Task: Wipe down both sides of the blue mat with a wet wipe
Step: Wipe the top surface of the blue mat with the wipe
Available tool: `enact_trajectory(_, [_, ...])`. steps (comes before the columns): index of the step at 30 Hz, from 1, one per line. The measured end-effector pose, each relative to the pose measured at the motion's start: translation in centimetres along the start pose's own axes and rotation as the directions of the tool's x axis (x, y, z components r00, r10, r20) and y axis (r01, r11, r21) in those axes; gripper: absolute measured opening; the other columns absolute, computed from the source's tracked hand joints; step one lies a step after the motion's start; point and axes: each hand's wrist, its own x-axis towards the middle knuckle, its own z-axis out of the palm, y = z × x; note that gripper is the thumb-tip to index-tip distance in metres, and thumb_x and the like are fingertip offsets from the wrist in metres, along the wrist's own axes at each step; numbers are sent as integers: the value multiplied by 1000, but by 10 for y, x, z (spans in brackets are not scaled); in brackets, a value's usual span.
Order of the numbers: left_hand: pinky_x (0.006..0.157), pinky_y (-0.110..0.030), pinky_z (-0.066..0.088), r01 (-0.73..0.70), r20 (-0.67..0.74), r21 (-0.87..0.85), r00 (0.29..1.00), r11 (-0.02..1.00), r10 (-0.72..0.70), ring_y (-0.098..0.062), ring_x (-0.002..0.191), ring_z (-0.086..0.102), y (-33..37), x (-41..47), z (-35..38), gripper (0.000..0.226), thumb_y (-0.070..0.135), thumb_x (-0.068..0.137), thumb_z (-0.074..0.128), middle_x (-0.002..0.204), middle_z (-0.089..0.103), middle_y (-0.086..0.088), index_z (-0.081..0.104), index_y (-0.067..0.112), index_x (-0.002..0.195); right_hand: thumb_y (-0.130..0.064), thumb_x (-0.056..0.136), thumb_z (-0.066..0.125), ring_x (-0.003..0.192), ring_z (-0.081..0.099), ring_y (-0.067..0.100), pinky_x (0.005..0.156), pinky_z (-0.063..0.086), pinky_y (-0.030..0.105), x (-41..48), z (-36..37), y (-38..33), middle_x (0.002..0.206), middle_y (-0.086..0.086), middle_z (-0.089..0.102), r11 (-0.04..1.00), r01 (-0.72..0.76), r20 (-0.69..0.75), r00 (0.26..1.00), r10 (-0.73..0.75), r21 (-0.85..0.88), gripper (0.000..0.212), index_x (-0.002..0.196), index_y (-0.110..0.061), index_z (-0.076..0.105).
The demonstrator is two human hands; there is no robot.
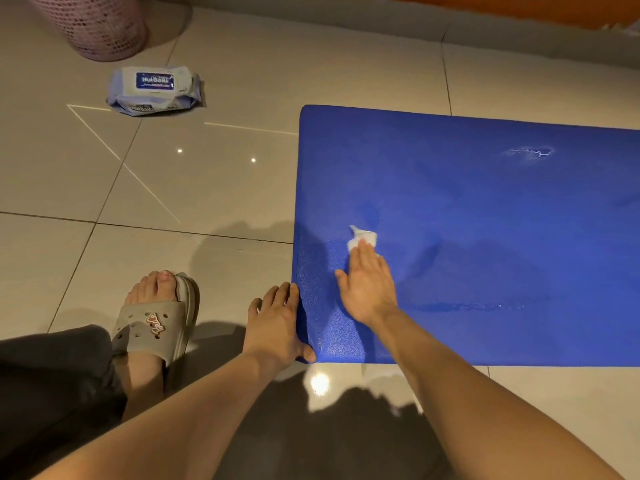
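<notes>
The blue mat (485, 209) lies flat on the tiled floor and runs out of view to the right. My right hand (367, 285) lies on the mat near its left end, straight fingers pressing a crumpled white wet wipe (362, 239) onto the surface. My left hand (277, 323) rests at the mat's near left corner, fingers along the left edge and thumb over the corner. A scuffed pale patch (530, 152) shows further right on the mat, and a damp streak (478, 306) runs along the near part.
A pack of wet wipes (156, 89) lies on the floor at the far left. Behind it stands a pink perforated basket (100, 26). My foot in a grey sandal (156, 323) rests left of the mat. A grey skirting (381, 26) runs along the back.
</notes>
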Motion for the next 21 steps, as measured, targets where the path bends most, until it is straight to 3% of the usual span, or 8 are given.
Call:
enact_trajectory(4, [124,-43,14,15,33,-37,999,999,-13,-20,154,4,0,0,2,141,60,56,85,167,10,2,1,18,162,-42,105,39,148,24,30,118,29,45,17,10,-48,163,15,22,967,248,108,965,-241,-62,62,150,0,35])
enact_trajectory(6, [124,-43,14,13,35,-55,999,998,-11,-21,155,3,-1,1,3,143,59,56,85,168,8,1,-2,19,162,-45,107,29,155,6,27,124,17,45,23,9,-54,167,14,11,918,366,196,922,-335,-154,66,156,-1,25])
enact_trajectory(8, [124,-43,15,3,30,-39,1000,999,-2,-21,154,5,0,1,1,142,59,56,84,167,10,1,0,17,162,-46,107,31,155,4,20,125,12,43,30,2,-47,169,7,6,902,412,202,902,-382,-132,66,157,-4,22])
enact_trajectory(11, [122,-39,17,-18,9,-8,1000,1000,18,-22,152,11,-3,1,0,140,64,53,82,165,15,0,7,17,161,-42,103,46,141,27,9,120,28,44,32,-8,-17,166,-6,11,948,318,66,946,-318,17,53,144,-9,42])
enact_trajectory(13, [121,-39,17,-48,10,-20,999,999,48,-22,150,14,-9,2,0,140,70,52,79,164,16,0,9,18,161,-43,103,41,146,24,15,119,28,46,31,-11,10,168,-4,7,970,243,36,970,-241,-30,46,134,-10,46])
enact_trajectory(16, [121,-40,17,-91,16,-58,996,994,92,-22,148,18,-18,3,-4,135,84,54,65,163,20,1,14,21,161,-35,101,39,149,25,24,118,28,47,25,-13,51,164,7,22,994,59,46,997,-56,-86,47,138,-7,44])
enact_trajectory(19, [118,-38,24,-115,-83,-84,991,990,108,-21,137,36,-16,8,-15,108,83,64,64,151,39,3,40,23,151,-11,87,47,138,40,34,110,37,46,21,-18,64,160,13,29,991,-129,55,990,130,-30,47,133,0,47])
enact_trajectory(21, [114,-39,29,-114,-202,-109,975,988,90,-22,131,45,-10,18,-23,95,77,65,72,143,47,1,52,22,139,-10,82,41,134,41,39,106,41,47,25,-18,51,163,15,25,981,-174,64,984,169,88,47,127,4,48])
